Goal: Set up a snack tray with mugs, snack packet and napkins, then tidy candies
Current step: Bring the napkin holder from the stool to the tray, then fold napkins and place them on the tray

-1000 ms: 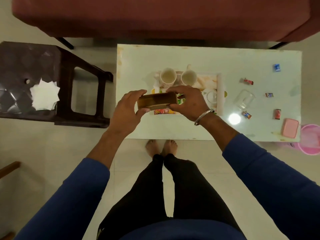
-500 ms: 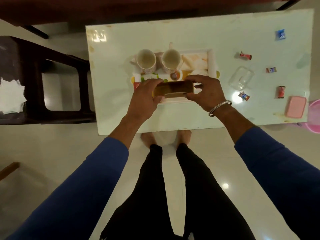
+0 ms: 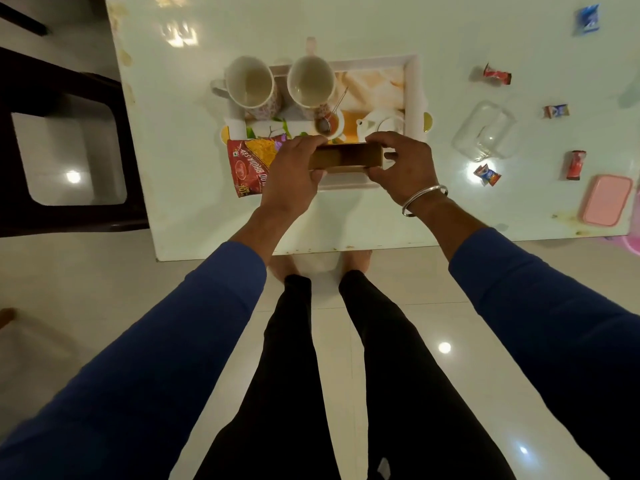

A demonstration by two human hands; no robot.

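A white-rimmed printed tray (image 3: 414, 95) lies on the pale table (image 3: 194, 188). Two empty white mugs (image 3: 251, 86) (image 3: 311, 83) stand at its far left. A red snack packet (image 3: 251, 166) lies at the tray's near-left corner, partly under my left hand. Both hands hold a narrow brown open-topped holder (image 3: 346, 160) over the tray's near edge: my left hand (image 3: 294, 171) grips its left end, my right hand (image 3: 405, 168) its right end. Several wrapped candies lie scattered at the right, among them a red one (image 3: 496, 74) and a blue one (image 3: 588, 18).
A clear plastic box (image 3: 485, 131) lies on the table right of the tray, with a pink lid (image 3: 606, 199) near the right front corner. A dark plastic chair (image 3: 52, 109) stands to the table's left. My legs and feet are at the table's front edge.
My view has come closer to the table and dropped lower. Both hands have carried the brown holder down to the tray's near edge; the napkin stack on the chair has left the view.
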